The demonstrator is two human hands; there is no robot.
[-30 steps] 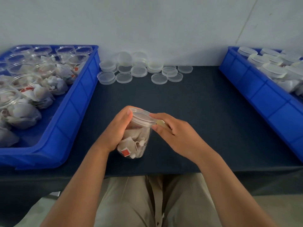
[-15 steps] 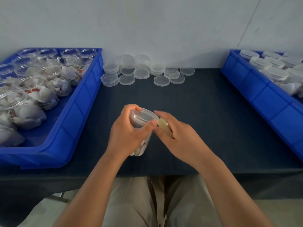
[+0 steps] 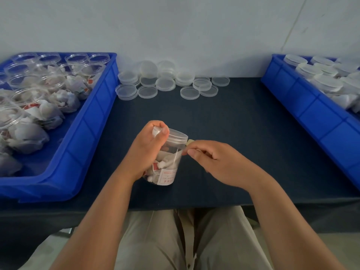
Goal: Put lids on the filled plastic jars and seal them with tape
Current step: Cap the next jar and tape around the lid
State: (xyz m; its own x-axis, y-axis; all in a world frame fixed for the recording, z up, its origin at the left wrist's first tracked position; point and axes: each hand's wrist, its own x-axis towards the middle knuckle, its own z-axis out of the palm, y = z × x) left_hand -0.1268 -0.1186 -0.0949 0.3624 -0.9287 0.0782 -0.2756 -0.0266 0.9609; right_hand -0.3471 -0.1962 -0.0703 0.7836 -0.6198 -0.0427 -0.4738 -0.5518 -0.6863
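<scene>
We see a filled clear jar (image 3: 165, 158), its lid (image 3: 176, 135) on, gripped in the curled fingers of the left hand (image 3: 145, 151). At the right hand's (image 3: 216, 162) fingertips, a pinched tape tab (image 3: 190, 142) meets the lid's edge. We judge sealing is under way; next, the tape needs wrapping round the seam.

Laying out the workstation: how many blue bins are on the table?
2. The left bin holds open jars; the right bin holds lidded jars. The frame cuts off both bins, and no others show.
</scene>
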